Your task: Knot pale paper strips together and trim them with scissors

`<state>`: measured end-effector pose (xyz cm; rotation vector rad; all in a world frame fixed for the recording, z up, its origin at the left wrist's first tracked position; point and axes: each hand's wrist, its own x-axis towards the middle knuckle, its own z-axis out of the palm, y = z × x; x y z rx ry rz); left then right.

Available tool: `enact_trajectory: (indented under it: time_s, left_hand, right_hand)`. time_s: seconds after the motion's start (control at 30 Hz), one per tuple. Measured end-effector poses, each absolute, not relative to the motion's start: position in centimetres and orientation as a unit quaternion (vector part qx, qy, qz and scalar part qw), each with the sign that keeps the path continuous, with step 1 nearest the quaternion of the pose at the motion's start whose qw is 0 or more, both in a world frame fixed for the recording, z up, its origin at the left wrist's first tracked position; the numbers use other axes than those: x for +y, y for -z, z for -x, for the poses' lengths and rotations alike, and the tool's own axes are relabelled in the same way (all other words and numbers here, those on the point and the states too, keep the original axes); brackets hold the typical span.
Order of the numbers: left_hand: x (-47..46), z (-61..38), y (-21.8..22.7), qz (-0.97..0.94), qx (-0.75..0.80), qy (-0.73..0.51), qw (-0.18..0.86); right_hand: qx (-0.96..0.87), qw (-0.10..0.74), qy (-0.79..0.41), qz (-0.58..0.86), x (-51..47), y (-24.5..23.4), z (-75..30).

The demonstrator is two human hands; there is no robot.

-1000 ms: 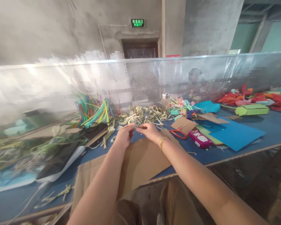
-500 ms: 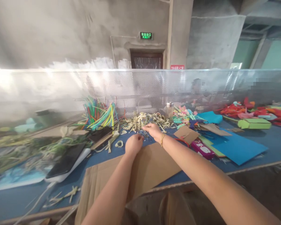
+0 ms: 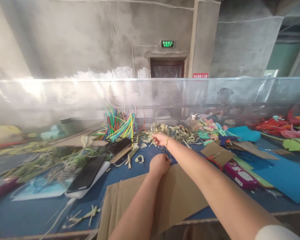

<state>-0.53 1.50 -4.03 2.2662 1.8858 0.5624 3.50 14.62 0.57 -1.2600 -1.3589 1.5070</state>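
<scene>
My left hand [image 3: 160, 165] is closed, resting at the far edge of a sheet of brown cardboard [image 3: 185, 190]. Its fingers curl away from view, so I cannot see whether they hold anything. Beyond it, my right hand [image 3: 160, 139], with a gold bracelet [image 3: 167, 143] at the wrist, reaches to the near left side of a pile of pale, dry-looking curled strips [image 3: 176, 131]. The fingers of that hand are bent together; anything between them is too small to make out. A loose curled strip [image 3: 139, 159] lies on the blue tabletop, left of my hands.
A bundle of coloured stems [image 3: 120, 125] stands behind to the left. Phones [image 3: 86, 175] and greenish fibres [image 3: 45, 163] lie left. To the right are a purple box-like object [image 3: 241, 175], blue sheets [image 3: 285, 176] and a jar [image 3: 194, 122]. A perforated metal screen [image 3: 130, 93] runs behind.
The view has swung left, so the scene sits further right. My right hand has moved leftward along the pile's near side. My left hand stays at the cardboard's far edge.
</scene>
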Motion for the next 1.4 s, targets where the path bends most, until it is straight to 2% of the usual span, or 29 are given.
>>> enact_trajectory:
  time_s: [0.13, 0.3, 0.4, 0.5, 0.57, 0.7, 0.9, 1.13, 1.27, 1.4]
  left_hand:
    - [1.5, 0.4, 4.1, -0.754, 0.629, -0.175, 0.072]
    - [1.5, 0.3, 4.2, -0.747, 0.640, -0.165, 0.077]
    - [1.6, 0.2, 4.3, -0.756, 0.630, -0.164, 0.069]
    - [1.7, 0.2, 4.5, -0.757, 0.631, -0.160, 0.059]
    - [1.7, 0.0, 4.7, -0.753, 0.637, -0.158, 0.050]
    - [1.3, -0.5, 4.7, -0.746, 0.646, -0.162, 0.022]
    - [0.2, -1.7, 2.3, -0.756, 0.621, -0.197, -0.064]
    - [-7.0, -4.4, -0.9, -0.814, 0.510, -0.264, -0.087]
    - [-14.5, -3.8, 2.5, -0.814, 0.480, -0.310, -0.105]
    - [-21.6, -1.8, 10.8, -0.734, 0.512, -0.393, -0.211]
  right_hand:
    - [-0.613, 0.341, -0.482, 0.526, 12.8, 0.8, -4.6]
    - [-0.721, 0.333, -0.348, 0.497, 6.9, 1.8, -9.9]
    - [-0.840, 0.302, -0.049, 0.448, 1.8, 1.7, -13.8]
    - [-0.879, 0.262, 0.066, 0.394, -4.3, 2.0, -16.8]
    - [-0.902, 0.232, 0.060, 0.360, -8.1, 2.9, -17.9]
    - [-0.917, 0.227, 0.027, 0.328, -13.1, 5.5, -18.4]
    - [-0.872, 0.265, 0.037, 0.409, -14.4, 7.5, -17.7]
    - [-0.813, 0.317, 0.012, 0.488, -14.8, 7.6, -16.8]
    - [-0.772, 0.333, 0.006, 0.542, -14.6, 8.0, -16.3]
    - [-0.771, 0.379, 0.037, 0.511, -15.5, 9.9, -16.1]
